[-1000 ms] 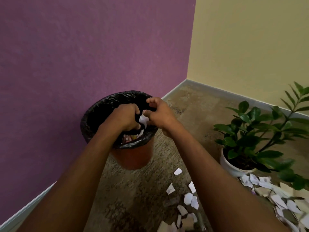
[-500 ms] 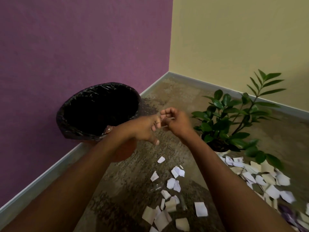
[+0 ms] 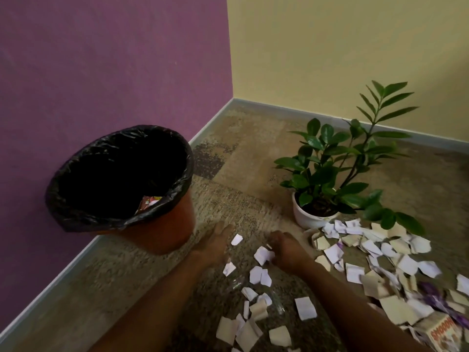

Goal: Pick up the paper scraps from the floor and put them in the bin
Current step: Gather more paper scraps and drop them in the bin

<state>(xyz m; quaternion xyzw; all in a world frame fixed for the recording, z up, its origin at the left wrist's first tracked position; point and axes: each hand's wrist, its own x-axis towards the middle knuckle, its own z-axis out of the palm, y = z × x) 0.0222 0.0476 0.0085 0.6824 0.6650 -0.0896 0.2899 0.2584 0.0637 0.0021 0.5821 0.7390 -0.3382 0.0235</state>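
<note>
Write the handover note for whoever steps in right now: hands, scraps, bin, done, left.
Left hand: open, fingers straight, low over the carpet beside a small scrap; holds nothing.
Right hand: fingers curled, at a white scrap on the floor; grip not clear.
Bin: upright by the purple wall, black liner, some rubbish visible inside.
Done: cannot tell how many scraps are binned.
Left: nearly all. Scraps lie loose between the arms, and a thick pile spreads right of the plant pot.

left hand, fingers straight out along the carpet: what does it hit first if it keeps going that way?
Likely nothing soon: the left hand points past the bin toward open carpet. The nearest scrap lies just right of its fingertips. Depth is unclear.
</note>
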